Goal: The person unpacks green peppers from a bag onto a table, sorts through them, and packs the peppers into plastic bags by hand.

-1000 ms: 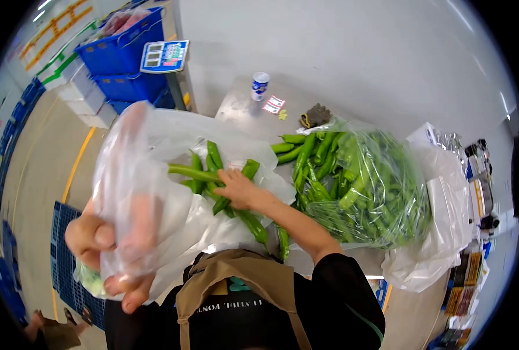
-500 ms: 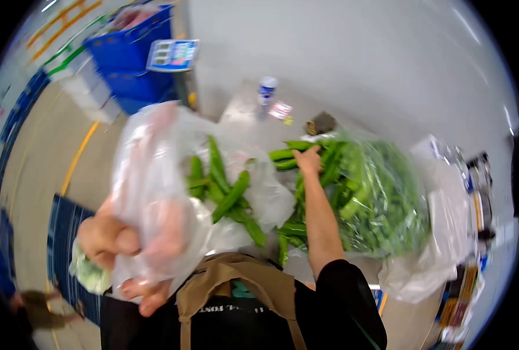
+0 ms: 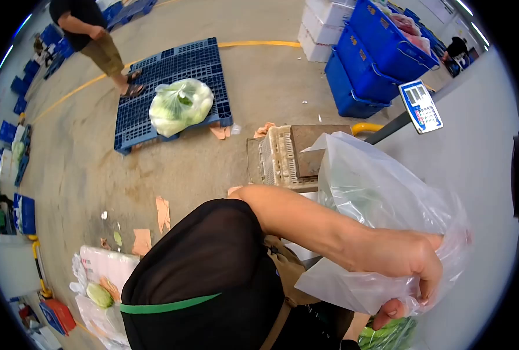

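My left hand (image 3: pixel 408 262) is closed on the edge of a translucent plastic bag (image 3: pixel 376 175), which hangs open at the right of the view. A dim green patch shows through the bag's side. Below the hand, at the bottom edge, part of the clear bag of green peppers (image 3: pixel 388 335) is visible. My right hand is out of view; a small strip of skin shows near the bottom, beside the peppers, with no fingers visible.
A blue pallet (image 3: pixel 172 61) holds a bag of pale green vegetables (image 3: pixel 181 106). A person (image 3: pixel 93 41) stands beside it. Blue crates (image 3: pixel 367 64) and a scale display (image 3: pixel 421 107) are at the upper right. Wrapped packs (image 3: pixel 105 265) lie lower left.
The view has swung left toward the floor and pallet. My left hand still grips the bag, now at the right of the view. My right hand, earlier at the peppers, has left the view.
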`<state>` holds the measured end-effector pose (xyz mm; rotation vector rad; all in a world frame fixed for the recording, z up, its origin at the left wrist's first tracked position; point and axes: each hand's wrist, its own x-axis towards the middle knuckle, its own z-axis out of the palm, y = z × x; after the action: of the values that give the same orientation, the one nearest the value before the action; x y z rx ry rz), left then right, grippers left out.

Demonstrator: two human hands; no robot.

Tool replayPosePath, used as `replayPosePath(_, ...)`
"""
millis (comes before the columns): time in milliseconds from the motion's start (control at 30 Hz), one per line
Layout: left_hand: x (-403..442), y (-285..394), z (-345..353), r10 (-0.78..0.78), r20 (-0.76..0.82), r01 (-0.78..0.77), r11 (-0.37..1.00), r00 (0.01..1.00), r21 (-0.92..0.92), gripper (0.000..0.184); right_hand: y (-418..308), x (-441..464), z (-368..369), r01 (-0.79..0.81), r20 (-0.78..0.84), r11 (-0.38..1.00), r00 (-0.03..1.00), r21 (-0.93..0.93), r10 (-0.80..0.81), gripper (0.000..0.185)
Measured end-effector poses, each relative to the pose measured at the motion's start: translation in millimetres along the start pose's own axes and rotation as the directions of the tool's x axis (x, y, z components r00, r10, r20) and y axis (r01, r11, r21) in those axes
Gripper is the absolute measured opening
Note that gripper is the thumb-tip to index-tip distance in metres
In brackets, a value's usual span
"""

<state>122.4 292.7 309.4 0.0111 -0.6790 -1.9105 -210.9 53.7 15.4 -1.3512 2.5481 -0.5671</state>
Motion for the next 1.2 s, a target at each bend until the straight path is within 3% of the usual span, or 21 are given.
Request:
replayPosePath(133, -1, -2, -11, 0.083, 0.089, -0.080, 0.996, 0.993, -0.039, 0.052, -3, -4, -4, 0.098, 0.025, 0.994, 0.995, 0.055, -0.099, 0.102)
replayPosePath(433, -17, 13, -2, -0.004, 0.078, 0.003, 1.000, 0.997, 0.007, 0.047, -13, -25, -14, 0.303, 0.066, 0.919, 0.942, 0.251, -0.328, 0.099)
replayPosePath(567, -23, 20, 0, 0.001, 0.020, -0.003, 0.996, 1.000, 0.089, 0.037, -14, -45, -20, 0.371, 0.053, 0.828, 0.901, 0.420, -0.431, 0.098)
replayPosePath(733, -16, 39, -12, -0.090, -0.086, 0.096, 0.993, 0.992, 0.069, 0.045, -4, -80, -52, 0.330, -0.013, 0.728, 0.915, 0.601, -0.404, 0.097)
replayPosePath(867, -1, 37, -10, -0.125, -0.138, 0.133, 0.990, 0.982, 0.053, 0.052, 3, -113, -115, 0.313, -0.066, 0.507, 0.893, 0.803, -0.446, 0.093)
replayPosePath(1100, 7, 35, 5, -0.096, -0.192, 0.103, 0.994, 0.977, 0.027, 0.064, 4, -122, -202, 0.491, -0.342, 0.249, 0.816, 0.835, -0.466, 0.094)
replayPosePath(1167, 10, 30, 17, -0.053, -0.274, 0.069, 0.996, 0.960, 0.048, 0.065, 4, -116, -229, 0.690, -0.545, 0.186, 0.684, 0.700, -0.486, 0.093)
replayPosePath(1200, 13, 27, 23, -0.037, -0.370, 0.052, 0.998, 0.928, 0.031, 0.064, -1, -116, -244, 0.730, -0.607, 0.075, 0.617, 0.679, -0.501, 0.089)
